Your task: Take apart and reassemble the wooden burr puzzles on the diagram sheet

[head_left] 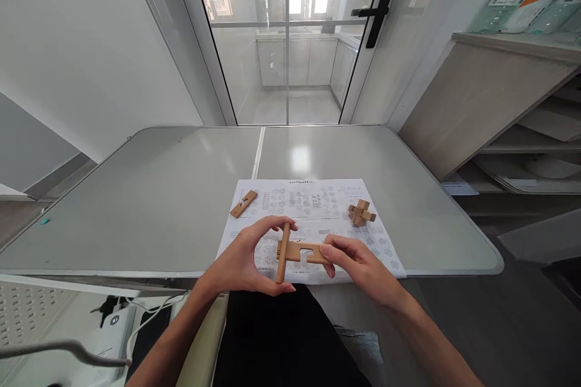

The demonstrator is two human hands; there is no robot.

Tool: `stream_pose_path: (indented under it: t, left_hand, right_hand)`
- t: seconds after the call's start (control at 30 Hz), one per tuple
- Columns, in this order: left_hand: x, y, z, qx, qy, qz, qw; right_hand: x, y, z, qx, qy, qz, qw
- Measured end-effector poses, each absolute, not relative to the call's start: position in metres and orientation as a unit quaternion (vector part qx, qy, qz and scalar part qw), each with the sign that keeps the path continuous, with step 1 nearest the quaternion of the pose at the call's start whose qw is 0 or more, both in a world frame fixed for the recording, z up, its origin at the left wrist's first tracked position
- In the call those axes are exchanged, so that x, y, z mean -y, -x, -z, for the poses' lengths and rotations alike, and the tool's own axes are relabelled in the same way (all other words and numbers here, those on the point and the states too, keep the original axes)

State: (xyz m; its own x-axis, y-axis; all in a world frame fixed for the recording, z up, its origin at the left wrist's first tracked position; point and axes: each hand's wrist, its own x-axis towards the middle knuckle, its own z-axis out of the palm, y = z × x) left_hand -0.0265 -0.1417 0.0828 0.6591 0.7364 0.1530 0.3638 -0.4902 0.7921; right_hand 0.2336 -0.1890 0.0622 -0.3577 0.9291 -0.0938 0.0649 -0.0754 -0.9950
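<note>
My left hand (pixel 242 260) grips an upright wooden puzzle piece (pixel 284 254) by its two ends, between thumb and fingers. Through or against that piece runs a second wooden puzzle piece (pixel 296 249), a flat bar with a notch cut in it; its left end sticks out a little past the first. Thumb and fingers of my right hand (pixel 356 263) pinch the bar's right end. Both pieces are held above the printed instruction sheet (pixel 327 224). A third flat slotted piece (pixel 244 204) lies on the sheet's left side.
An assembled wooden burr puzzle (pixel 362 213) sits on the sheet's right side. The sheet lies at the near edge of a grey table (pixel 181 205). A shelf (pixel 503 72) with bottles (pixel 521 3) stands right; a glass door (pixel 313 72) is beyond.
</note>
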Motion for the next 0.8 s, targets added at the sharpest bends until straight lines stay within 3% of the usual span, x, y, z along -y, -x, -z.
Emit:
stream_pose_path:
  t: [0.8]
  left_hand:
    - [0.146,0.027,-0.089,-0.329,-0.837,-0.242,0.364]
  right_hand:
    - [0.201,-0.239,-0.065,0.577,0.435,-0.58,0.376]
